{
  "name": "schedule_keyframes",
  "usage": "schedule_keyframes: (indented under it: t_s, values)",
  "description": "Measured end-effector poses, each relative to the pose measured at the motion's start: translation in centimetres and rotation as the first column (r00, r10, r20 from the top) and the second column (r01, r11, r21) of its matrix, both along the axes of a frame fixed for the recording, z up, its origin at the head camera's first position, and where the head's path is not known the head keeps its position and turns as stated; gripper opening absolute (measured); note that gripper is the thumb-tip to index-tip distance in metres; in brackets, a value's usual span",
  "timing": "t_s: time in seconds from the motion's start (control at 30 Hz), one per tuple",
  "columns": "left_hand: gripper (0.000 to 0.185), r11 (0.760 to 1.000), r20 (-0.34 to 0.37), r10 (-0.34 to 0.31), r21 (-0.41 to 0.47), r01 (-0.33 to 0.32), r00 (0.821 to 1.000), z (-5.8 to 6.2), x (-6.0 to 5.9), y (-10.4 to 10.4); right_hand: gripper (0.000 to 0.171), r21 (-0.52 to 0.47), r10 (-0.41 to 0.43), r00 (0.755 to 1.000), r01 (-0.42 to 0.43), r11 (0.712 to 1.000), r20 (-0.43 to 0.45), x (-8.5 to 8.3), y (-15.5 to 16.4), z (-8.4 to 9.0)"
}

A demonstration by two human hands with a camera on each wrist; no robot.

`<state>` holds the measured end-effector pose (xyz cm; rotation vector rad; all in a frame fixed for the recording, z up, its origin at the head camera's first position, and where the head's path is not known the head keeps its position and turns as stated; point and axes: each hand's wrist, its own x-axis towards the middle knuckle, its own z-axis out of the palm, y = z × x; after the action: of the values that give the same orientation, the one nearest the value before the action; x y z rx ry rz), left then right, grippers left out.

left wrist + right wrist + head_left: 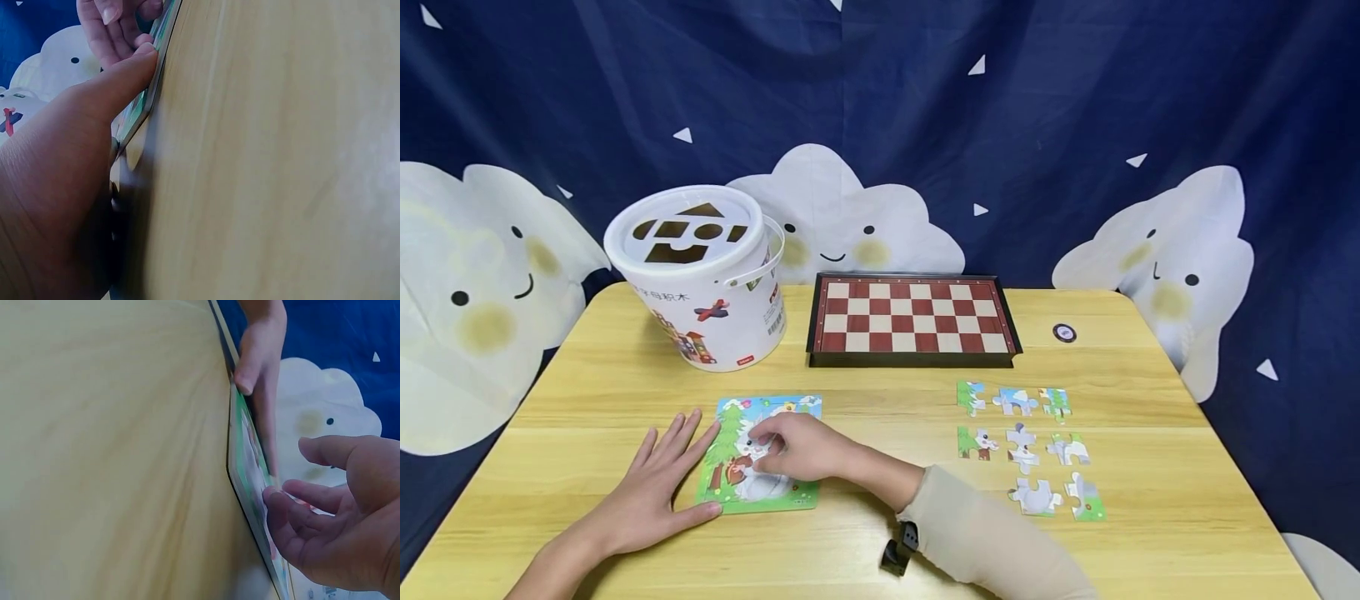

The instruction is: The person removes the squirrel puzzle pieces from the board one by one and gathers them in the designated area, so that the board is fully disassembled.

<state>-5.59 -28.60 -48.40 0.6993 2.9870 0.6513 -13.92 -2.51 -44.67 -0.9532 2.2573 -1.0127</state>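
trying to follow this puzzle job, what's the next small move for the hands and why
Probably lift the right hand off the puzzle board and reach right for one of the loose puzzle pieces. Its fingers rest on the board's picture, seemingly holding no piece, while eight pieces lie apart on the table. The left hand lies flat at the board's left edge, steadying it, so it should stay.

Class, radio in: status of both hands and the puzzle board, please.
Left hand flat, steadying puzzle board edge. Right hand fingertips pressing on the board's picture; any piece under them hidden. Eight loose pieces wait right. Nothing in the way.
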Motion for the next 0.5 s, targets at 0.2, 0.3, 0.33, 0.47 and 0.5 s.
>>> schedule_keyframes:
  t_s: [0.2, 0.3, 0.33, 0.47, 0.5]
  values:
    - [0.096, 1.000, -0.022, 0.001, -0.023, -0.001, 1.000, 0.0, 0.0, 0.1, 0.041, -0.030, 0.000, 0.999, 0.001, 1.000, 0.052, 0.7, -0.8, 0.0]
    - [0.097, 0.999, -0.031, 0.003, -0.034, -0.004, 1.000, -0.1, 0.1, 0.1, 0.042, -0.035, 0.001, 0.997, 0.002, 0.999, 0.078, 0.9, -1.0, 0.0]
    - [0.098, 0.999, -0.034, 0.004, -0.036, -0.005, 0.999, -0.2, 0.1, 0.2, 0.042, -0.038, 0.001, 0.996, 0.003, 0.999, 0.090, 1.0, -1.0, 0.0]
    - [0.098, 0.999, -0.042, 0.003, -0.048, -0.005, 0.999, -0.3, 0.1, 0.2, 0.043, -0.035, 0.024, 0.995, -0.020, 0.999, 0.100, 1.2, -1.3, 0.0]
    - [0.098, 0.999, -0.044, 0.002, -0.050, -0.004, 0.999, -0.3, 0.1, 0.2, 0.043, -0.030, 0.031, 0.995, -0.028, 0.999, 0.095, 1.2, -1.4, 0.0]
